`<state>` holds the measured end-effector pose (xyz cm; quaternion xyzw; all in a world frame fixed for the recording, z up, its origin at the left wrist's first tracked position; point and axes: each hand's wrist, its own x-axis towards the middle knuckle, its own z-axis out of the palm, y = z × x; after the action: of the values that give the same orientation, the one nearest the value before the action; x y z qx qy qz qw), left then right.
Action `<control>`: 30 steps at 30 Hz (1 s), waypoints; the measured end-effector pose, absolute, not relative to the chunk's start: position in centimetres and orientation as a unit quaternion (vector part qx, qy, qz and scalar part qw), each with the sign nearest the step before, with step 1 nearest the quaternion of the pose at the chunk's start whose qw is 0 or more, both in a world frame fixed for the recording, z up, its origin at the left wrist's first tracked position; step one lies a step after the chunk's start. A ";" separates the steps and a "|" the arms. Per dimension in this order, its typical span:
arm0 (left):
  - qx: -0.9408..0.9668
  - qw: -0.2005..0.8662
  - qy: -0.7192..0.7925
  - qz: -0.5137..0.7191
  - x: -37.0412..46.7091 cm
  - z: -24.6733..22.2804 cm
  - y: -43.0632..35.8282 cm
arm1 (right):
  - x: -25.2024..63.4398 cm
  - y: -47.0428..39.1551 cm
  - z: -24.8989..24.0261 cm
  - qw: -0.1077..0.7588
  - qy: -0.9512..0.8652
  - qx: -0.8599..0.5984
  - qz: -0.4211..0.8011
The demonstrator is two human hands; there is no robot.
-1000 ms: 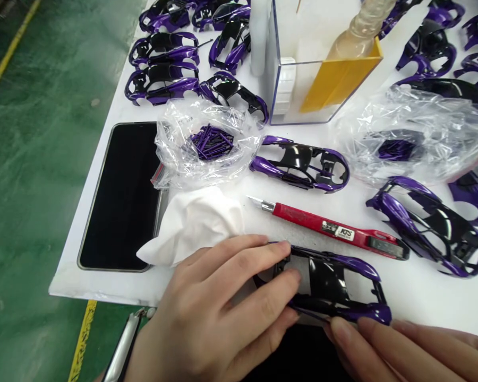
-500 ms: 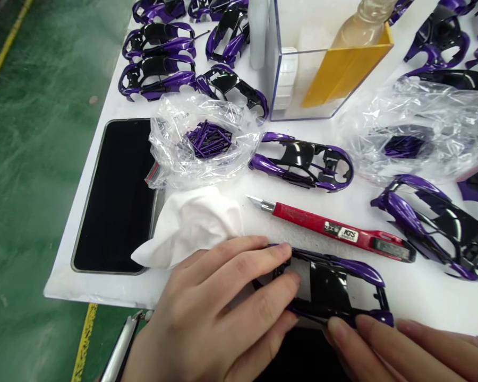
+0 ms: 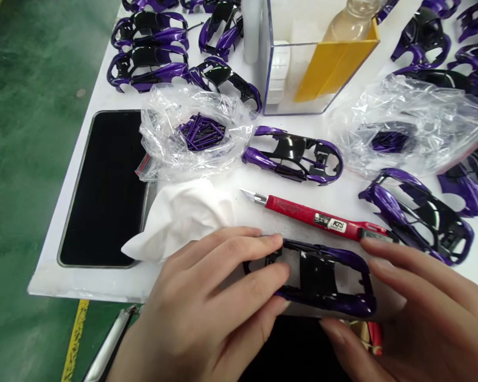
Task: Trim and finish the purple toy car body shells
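A purple and black toy car body shell (image 3: 318, 276) lies at the table's near edge. My left hand (image 3: 219, 292) grips its left end, with the fingertips on its upper rim and over its window opening. At its right end is my right hand (image 3: 418, 302), with fingers and thumb spread apart and nothing visibly held; the fingertips are close beside the shell. Above the shell lies a red craft knife (image 3: 310, 213), blade toward the left, its right end partly behind my right fingers. A white cloth (image 3: 183, 215) rests beyond my left hand.
A black phone (image 3: 107, 185) lies at the left. Clear bags of thin purple parts (image 3: 201, 132) (image 3: 390, 140) stand further back. More shells (image 3: 295, 154) (image 3: 422, 215) lie around them. A clear box (image 3: 295, 74) holds a yellow piece and a bottle.
My right hand has lifted off the shell's near side and opened around its right end. My left hand keeps its grip. The whole view has shifted slightly.
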<state>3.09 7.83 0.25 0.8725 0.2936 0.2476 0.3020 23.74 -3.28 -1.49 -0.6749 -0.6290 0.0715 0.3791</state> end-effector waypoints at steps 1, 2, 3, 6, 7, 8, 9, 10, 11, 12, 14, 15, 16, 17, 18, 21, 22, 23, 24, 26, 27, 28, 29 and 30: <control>0.871 0.304 0.294 0.250 3.1 0.2 7.9 | 23.3 -3.2 -1.5 0.383 -0.613 -0.684 0.096; 0.870 0.305 0.295 0.252 3.1 0.1 7.9 | 23.0 -3.0 -1.5 0.380 -0.611 -0.685 0.114; 0.869 0.304 0.296 0.254 3.1 0.1 7.8 | 22.8 -2.9 -1.4 0.374 -0.621 -0.678 0.117; 0.873 0.300 0.293 0.251 3.2 0.1 7.7 | 22.8 -2.6 -1.0 0.347 -0.655 -0.661 0.116; 0.874 0.298 0.290 0.250 3.2 0.1 7.7 | 22.9 -2.6 -0.8 0.340 -0.663 -0.656 0.119; 0.877 0.296 0.287 0.248 3.3 0.1 7.7 | 23.1 -2.6 -0.7 0.336 -0.669 -0.652 0.121; 0.879 0.292 0.284 0.247 3.3 0.1 7.6 | 23.2 -2.7 -0.7 0.336 -0.671 -0.649 0.122; 0.881 0.288 0.282 0.247 3.4 0.1 7.6 | 23.3 -2.8 -0.7 0.338 -0.670 -0.650 0.124; 0.883 0.283 0.281 0.247 3.5 0.0 7.5 | 23.3 -2.9 -0.7 0.339 -0.670 -0.649 0.123; 0.884 0.278 0.281 0.249 3.6 0.0 7.5 | 23.3 -3.0 -0.8 0.338 -0.669 -0.651 0.124; 0.885 0.271 0.279 0.255 3.7 -0.2 7.4 | 23.2 -3.1 -0.8 0.342 -0.662 -0.655 0.128; 0.885 0.268 0.279 0.259 3.7 -0.4 7.3 | 23.2 -3.1 -0.9 0.344 -0.658 -0.657 0.129; 0.886 0.262 0.277 0.264 3.7 -0.5 7.2 | 23.0 -3.1 -0.9 0.345 -0.656 -0.659 0.130; 0.887 0.253 0.276 0.270 3.7 -0.7 7.1 | 22.9 -3.1 -0.9 0.346 -0.654 -0.660 0.129; 0.889 0.243 0.275 0.275 3.7 -0.8 6.9 | 22.8 -3.2 -0.9 0.346 -0.654 -0.661 0.129; 0.892 0.217 0.271 0.290 3.7 -1.1 6.6 | 22.6 -3.2 -1.0 0.346 -0.652 -0.663 0.126; 0.892 0.214 0.270 0.292 3.7 -1.1 6.6 | 22.5 -3.3 -1.0 0.346 -0.650 -0.665 0.127; 0.891 0.212 0.270 0.296 3.7 -1.1 6.5 | 22.5 -3.3 -1.0 0.347 -0.650 -0.665 0.124; 0.892 0.211 0.269 0.296 3.7 -1.1 6.5 | 22.5 -3.3 -1.0 0.347 -0.650 -0.665 0.120; 0.893 0.206 0.271 0.295 3.7 -1.1 6.5 | 22.5 -3.3 -1.1 0.347 -0.656 -0.661 0.110; 0.893 0.202 0.271 0.296 3.7 -1.2 6.5 | 22.6 -3.2 -1.1 0.344 -0.661 -0.659 0.107; 0.894 0.199 0.271 0.297 3.7 -1.2 6.4 | 22.7 -3.1 -1.0 0.338 -0.665 -0.658 0.105; 0.894 0.197 0.270 0.298 3.8 -1.2 6.4 | 22.8 -3.0 -1.0 0.330 -0.670 -0.657 0.104; 0.894 0.195 0.271 0.300 3.8 -1.3 6.3 | 22.8 -3.0 -1.0 0.320 -0.677 -0.655 0.100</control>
<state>3.77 6.30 -1.26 0.8936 0.2710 0.3001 0.1950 22.84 -2.95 -0.95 -0.6554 -0.6768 0.0997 0.3200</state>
